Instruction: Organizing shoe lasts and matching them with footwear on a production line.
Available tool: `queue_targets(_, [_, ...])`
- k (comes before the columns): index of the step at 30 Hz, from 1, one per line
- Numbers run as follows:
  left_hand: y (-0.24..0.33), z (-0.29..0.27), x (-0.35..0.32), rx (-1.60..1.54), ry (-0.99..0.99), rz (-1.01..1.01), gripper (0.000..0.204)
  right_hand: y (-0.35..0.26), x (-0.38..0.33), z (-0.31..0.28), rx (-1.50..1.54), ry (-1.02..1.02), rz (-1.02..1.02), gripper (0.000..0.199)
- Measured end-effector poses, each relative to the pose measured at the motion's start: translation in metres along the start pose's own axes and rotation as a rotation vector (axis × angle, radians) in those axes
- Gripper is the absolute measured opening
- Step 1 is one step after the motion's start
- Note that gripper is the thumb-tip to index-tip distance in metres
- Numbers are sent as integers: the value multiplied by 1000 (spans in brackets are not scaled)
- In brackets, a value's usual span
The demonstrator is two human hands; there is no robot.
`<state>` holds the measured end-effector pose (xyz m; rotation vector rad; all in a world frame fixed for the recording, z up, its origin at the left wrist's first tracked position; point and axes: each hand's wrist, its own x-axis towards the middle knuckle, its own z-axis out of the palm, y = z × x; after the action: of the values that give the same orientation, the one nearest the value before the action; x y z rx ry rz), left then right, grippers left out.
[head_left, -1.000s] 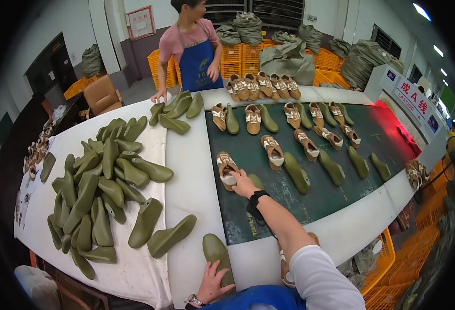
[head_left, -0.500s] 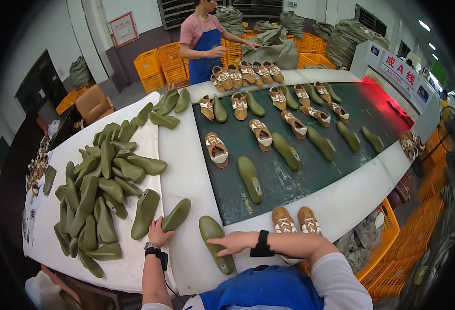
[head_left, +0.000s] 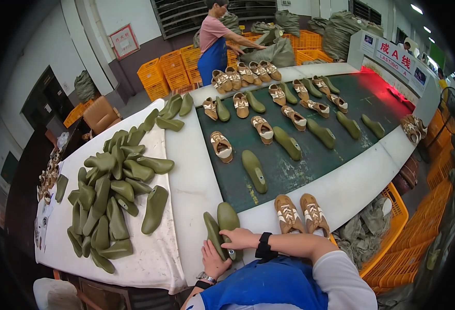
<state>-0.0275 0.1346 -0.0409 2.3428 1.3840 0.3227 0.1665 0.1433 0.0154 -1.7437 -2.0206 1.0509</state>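
Two olive-green shoe lasts lie side by side on the white tabletop's near edge, toes pointing away. My left hand [head_left: 215, 260] grips the heel end of the left shoe last [head_left: 213, 233], fingers along its side. My right hand [head_left: 241, 239] is closed over the heel end of the right shoe last [head_left: 228, 216], its index finger reaching toward the gap between the two. The underside of that grip is hidden. Just to the right stands a pair of brown-and-white sneakers [head_left: 302, 214], toes toward me.
A pile of green lasts [head_left: 108, 194] covers the white cloth at left. The dark green conveyor belt [head_left: 232, 181] carries sneakers and lasts in rows. Orange crates [head_left: 392, 227] stand at right. Across the table, a co-worker [head_left: 214, 44] in a blue apron handles a grey-green sack [head_left: 274, 54].
My left hand has brought a last from beside the pile rightward, against the other one. The right hand stays at its last. The co-worker has turned and leaned toward the sack.
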Motion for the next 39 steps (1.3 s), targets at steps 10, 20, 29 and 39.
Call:
queue_targets(10, [-20,-26,28,-414,-199,59,105,3,-7,-3,-7,-1,16,56])
queue_targets(20, [11,-63,68,-537,18,-89,72,2,-6,-8,-3,-17,56,77])
queue_targets(29, [-165,-106,222,263,514,-208,83,7,-1,-7,20,-36,101,76])
queue_targets(39, [-204,-118,230,-78,96,-109,38,12,8,-10,80,-100,87,74])
